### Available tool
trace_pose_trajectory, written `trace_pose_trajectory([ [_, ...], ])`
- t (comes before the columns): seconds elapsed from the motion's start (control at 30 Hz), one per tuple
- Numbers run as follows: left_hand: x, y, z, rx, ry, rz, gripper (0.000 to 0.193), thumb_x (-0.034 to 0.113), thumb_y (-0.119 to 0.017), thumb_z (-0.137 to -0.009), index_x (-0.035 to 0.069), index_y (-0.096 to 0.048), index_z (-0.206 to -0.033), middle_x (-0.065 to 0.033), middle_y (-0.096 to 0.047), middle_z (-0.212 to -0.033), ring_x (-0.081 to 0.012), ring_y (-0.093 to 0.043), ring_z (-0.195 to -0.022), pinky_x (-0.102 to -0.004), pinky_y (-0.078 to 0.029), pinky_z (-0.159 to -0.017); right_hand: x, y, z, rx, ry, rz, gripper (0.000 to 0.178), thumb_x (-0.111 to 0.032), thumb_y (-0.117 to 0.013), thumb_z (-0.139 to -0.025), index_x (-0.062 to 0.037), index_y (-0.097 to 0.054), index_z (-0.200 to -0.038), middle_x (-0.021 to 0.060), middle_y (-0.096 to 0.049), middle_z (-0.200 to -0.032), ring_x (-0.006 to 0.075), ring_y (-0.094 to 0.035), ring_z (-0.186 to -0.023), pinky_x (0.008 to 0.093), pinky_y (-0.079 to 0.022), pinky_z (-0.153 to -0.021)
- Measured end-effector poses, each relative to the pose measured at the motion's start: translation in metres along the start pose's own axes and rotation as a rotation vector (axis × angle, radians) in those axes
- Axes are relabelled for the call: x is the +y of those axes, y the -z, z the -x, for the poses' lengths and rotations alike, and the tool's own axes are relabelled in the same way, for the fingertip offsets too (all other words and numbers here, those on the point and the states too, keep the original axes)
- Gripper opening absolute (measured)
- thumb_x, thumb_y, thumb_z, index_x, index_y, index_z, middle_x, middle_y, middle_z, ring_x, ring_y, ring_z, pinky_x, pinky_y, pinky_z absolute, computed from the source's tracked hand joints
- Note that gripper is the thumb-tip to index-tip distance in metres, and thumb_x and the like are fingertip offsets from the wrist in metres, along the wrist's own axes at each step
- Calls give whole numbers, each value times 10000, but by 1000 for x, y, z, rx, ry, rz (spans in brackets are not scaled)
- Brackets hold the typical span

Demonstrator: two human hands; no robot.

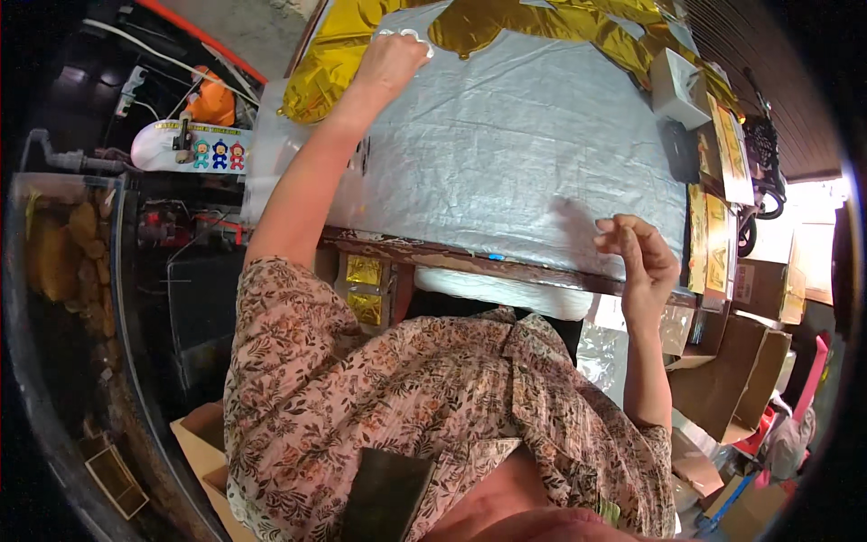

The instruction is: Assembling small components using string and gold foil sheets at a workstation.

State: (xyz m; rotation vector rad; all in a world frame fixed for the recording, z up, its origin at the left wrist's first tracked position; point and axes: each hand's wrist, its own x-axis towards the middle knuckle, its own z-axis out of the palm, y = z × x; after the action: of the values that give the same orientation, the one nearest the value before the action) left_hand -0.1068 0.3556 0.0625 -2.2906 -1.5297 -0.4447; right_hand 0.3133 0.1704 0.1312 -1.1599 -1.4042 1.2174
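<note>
My left hand (395,63) reaches to the far left part of the table. Its fingers are curled closed next to gold foil sheeting (327,68), and white material shows around the fingertips. What the fingers hold, if anything, is hidden. My right hand (646,262) hovers over the near right edge of the silvery sheet (506,154) covering the table. Its fingers are loosely bent and a little apart, with nothing visible in them. A shadow falls on the sheet beside it. More shiny gold foil (465,27) lies across the table's far side.
A white box (679,88) and a dark object (679,151) stand at the table's right edge. Cardboard boxes (736,375) are stacked at lower right. A skateboard (194,146) and an orange bag (212,98) lie to the left. A glass tank (68,244) stands far left.
</note>
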Motion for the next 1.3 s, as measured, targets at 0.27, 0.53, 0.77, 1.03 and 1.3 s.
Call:
trace_pose_trajectory([
  [0.27, 49, 18, -2, -12, 148, 232, 170, 222, -628, -897, 82, -681, -979, -154, -694, -866, -389, -654, -883, -486, -515, -802, -3, 52, 81, 83, -53, -41, 222, -105, -583, -1003, 54, -647, -1145, 143, -728, -968, 172, -696, -786, 298, -569, -741],
  [0.53, 71, 10, 43, 198, -63, -5, 200, 190, -662, -896, 124, -710, -1078, -126, -684, -1152, -321, -671, -977, -419, -531, -858, 84, 101, 100, -29, -258, 182, 213, -101, -589, -999, 75, -672, -1084, 99, -738, -941, 131, -684, -828, 255, -548, -749],
  [0.77, 309, 108, 189, -537, 103, 1187, 196, 213, -670, -910, 33, -710, -975, -70, -697, -803, -123, -638, -675, -318, -522, -666, 225, 135, 178, -206, -150, 844, 277, -81, -614, -947, -9, -655, -1212, 179, -687, -1192, 301, -685, -1073, 344, -531, -895],
  [1.03, 388, -37, 388, -463, 335, 764, 266, 266, -590, -988, 89, -721, -1138, -143, -692, -1157, -358, -650, -1075, -479, -556, -893, 283, 86, 312, -216, 13, 731, 354, -19, -591, -940, -20, -590, -1293, 193, -571, -1371, 323, -520, -1312, 373, -478, -1018],
  [1.3, 362, -54, 398, -650, 301, 826, 201, 255, -652, -894, 135, -753, -1021, -119, -688, -945, -374, -638, -955, -479, -499, -877, 280, 80, 322, -193, -30, 757, 396, -52, -590, -970, -41, -558, -1364, 166, -548, -1420, 277, -534, -1310, 363, -504, -984],
])
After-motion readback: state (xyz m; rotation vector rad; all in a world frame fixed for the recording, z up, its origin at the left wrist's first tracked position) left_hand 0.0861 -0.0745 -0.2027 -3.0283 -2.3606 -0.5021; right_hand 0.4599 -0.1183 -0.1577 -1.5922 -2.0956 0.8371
